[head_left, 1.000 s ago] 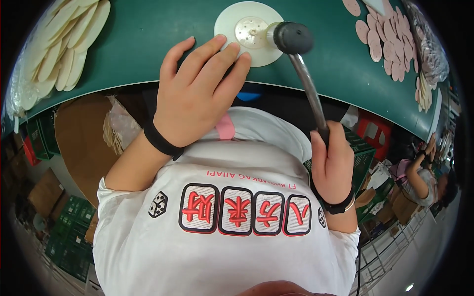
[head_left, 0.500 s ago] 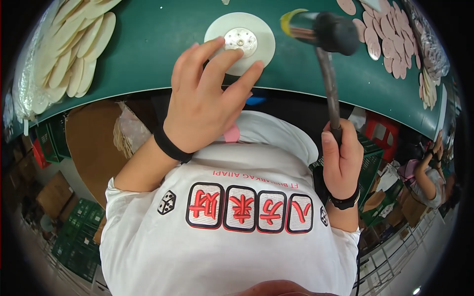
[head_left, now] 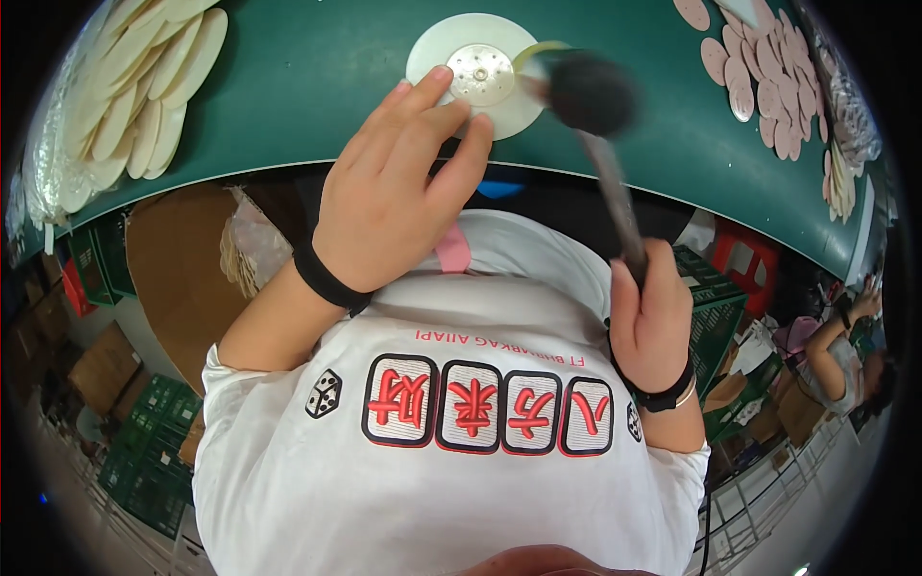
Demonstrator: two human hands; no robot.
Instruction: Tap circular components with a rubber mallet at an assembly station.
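Observation:
On the green work table lies a large pale round disc (head_left: 521, 108), with a smaller white disc (head_left: 480, 75) at its centre that has small dark dots and a knob in the middle. My left hand (head_left: 389, 192) reaches over its near-left edge, fingers extended and apart, fingertips resting against the smaller disc and the pale one. In my right hand (head_left: 655, 326) is the dark handle of a mallet (head_left: 594, 94), gripped low down. The mallet's black head is blurred by motion, and its yellowish face is above the disc's right edge.
Large cream oval pieces (head_left: 144, 106) are piled at the table's left, beside clear plastic wrap. Many small pink ovals (head_left: 768, 96) lie on the right. Green crates (head_left: 144, 451) stand on the floor below. Another person's arm (head_left: 831, 350) shows at the far right.
The mallet head has swung left toward the disc, and my right hand has shifted slightly left. My left hand's fingers have drawn a little closer together.

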